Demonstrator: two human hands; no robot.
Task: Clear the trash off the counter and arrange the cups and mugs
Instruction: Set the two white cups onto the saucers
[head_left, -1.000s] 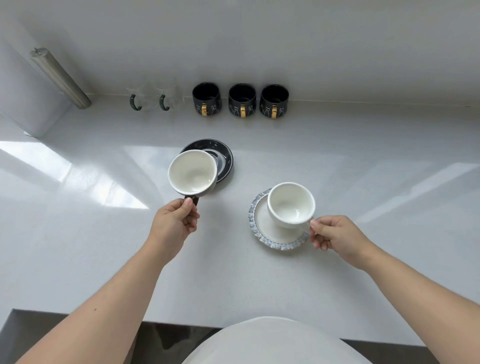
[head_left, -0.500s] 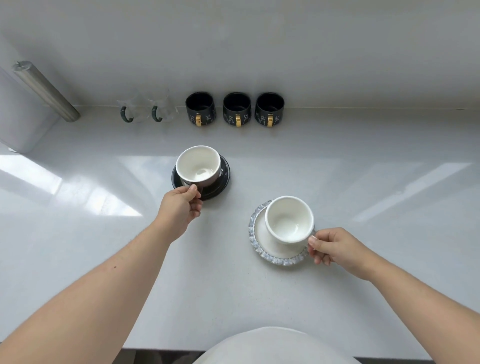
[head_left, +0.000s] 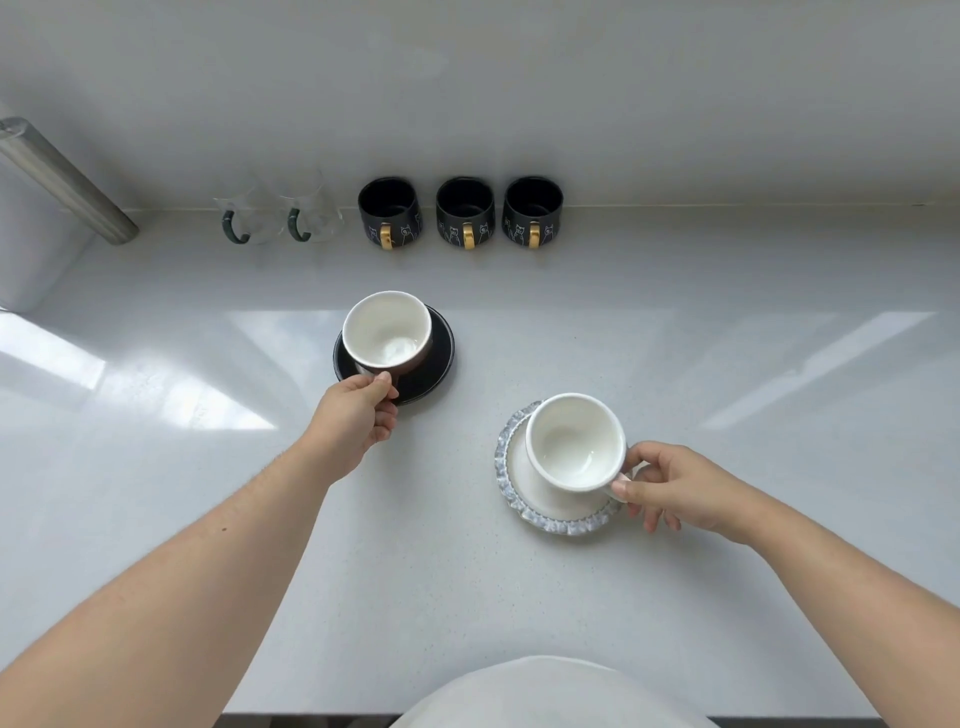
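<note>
Fingers (head_left: 382, 382) of my left hand (head_left: 356, 415) pinch the brown cup (head_left: 387, 332) handle, seating it on the black saucer (head_left: 434, 364) mid-frame; my right hand (head_left: 675, 486) grips the white cup (head_left: 574, 441) handle over its ruffled saucer (head_left: 550, 519) lower right, pairing sets.

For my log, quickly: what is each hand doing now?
Left hand: closed on the brown cup handle, over the black saucer.
Right hand: closed on the white cup handle.

A home kitchen: a glossy white worktop (head_left: 675, 322) against a plain wall, with black mugs (head_left: 465, 212) and glass cups (head_left: 280, 218) lined along its back edge.
</note>
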